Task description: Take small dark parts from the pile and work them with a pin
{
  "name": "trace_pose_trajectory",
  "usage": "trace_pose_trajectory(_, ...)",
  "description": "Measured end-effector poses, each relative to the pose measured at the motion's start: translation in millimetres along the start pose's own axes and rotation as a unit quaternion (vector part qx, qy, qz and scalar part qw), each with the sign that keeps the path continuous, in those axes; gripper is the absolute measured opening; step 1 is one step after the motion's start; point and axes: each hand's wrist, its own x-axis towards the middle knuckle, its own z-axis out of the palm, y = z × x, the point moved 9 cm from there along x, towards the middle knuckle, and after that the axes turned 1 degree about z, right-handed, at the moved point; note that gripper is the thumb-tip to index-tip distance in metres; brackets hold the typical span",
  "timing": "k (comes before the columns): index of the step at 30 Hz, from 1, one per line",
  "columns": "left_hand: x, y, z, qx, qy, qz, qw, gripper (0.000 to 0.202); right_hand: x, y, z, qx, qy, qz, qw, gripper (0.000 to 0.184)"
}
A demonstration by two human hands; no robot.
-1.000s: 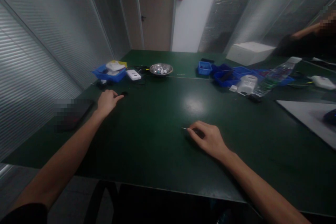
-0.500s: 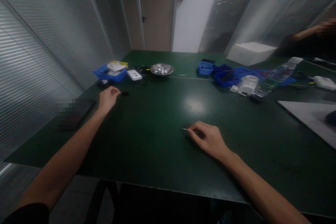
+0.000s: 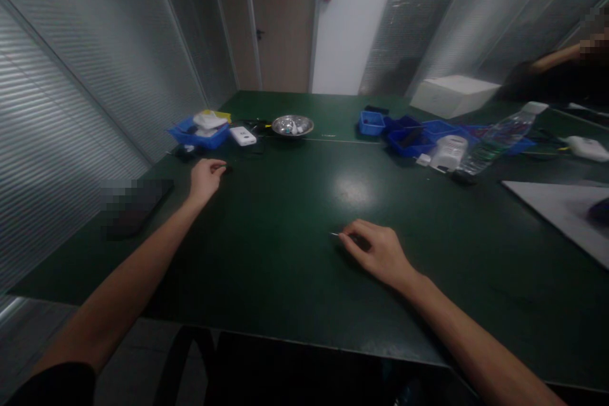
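Note:
My left hand (image 3: pixel 206 179) is over the far left of the table, its thumb and fingers drawn together at a small dark object (image 3: pixel 229 168). The fingertips hide most of that object, and its kind cannot be made out. Nearer to me, my right hand (image 3: pixel 378 247) rests low over the green tabletop with its fingers curled round a thin tool (image 3: pixel 335 234). The tool's slim, pale tip points left past the fingertips. A dark part shows within the curled fingers, while the rest is hidden by the hand.
A steel bowl (image 3: pixel 292 127) with small items stands at the back. Left of it are a white device (image 3: pixel 242 136) and a blue tray (image 3: pixel 183 134). Blue bins (image 3: pixel 372 123), a plastic bottle (image 3: pixel 499 139) and a white box (image 3: pixel 454 96) are at right. A person sits far right.
My left hand has shifted a little to the right, so its fingers now cover most of the small dark object. My right hand and its thin tool have stayed in place.

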Motion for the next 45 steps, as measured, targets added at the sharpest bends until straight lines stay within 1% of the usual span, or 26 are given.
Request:
trace_pose_trajectory(5, -1, -2, 6.3, -0.001, -0.024, -0.041, 0.999, 0.027, 0, 0, 1, 0.003, -0.004, 0.002, 1.0, 0.027)
trace_pose_trajectory(17, 0, -6, 9.4, -0.034, -0.026, -0.035, 0.998, 0.03, -1, -1, 1, -0.001, -0.014, 0.006, 1.0, 0.026)
trace_pose_trajectory(24, -2, -5, 6.5, -0.028, -0.02, -0.069, 0.997, 0.032, -1, 2, 4, -0.004, -0.006, -0.001, 1.0, 0.026)
trace_pose_trajectory(26, -2, -2, 7.0, -0.034, -0.026, -0.063, 0.997, 0.033, -1, 3, 4, -0.005, -0.007, 0.0, 1.0, 0.026)
trace_pose_trajectory(30, -2, 7, 10.6, -0.041, -0.052, -0.018, 0.998, 0.035, -1, 1, 2, 0.0, -0.009, 0.002, 1.0, 0.026)
trace_pose_trajectory(35, 1, 4, 9.9, -0.049, -0.057, 0.006, 0.997, 0.035, 0, -3, 0, 0.007, -0.01, 0.0, 1.0, 0.025)
trace_pose_trajectory(41, 6, -7, 13.2, -0.053, -0.099, -0.017, 0.994, 0.043, -1, -2, 1, 0.005, -0.01, 0.003, 1.0, 0.026)
trace_pose_trajectory(45, 6, -7, 13.5, -0.051, -0.099, -0.021, 0.994, 0.043, -2, 0, 1, 0.002, -0.008, 0.003, 1.0, 0.026)
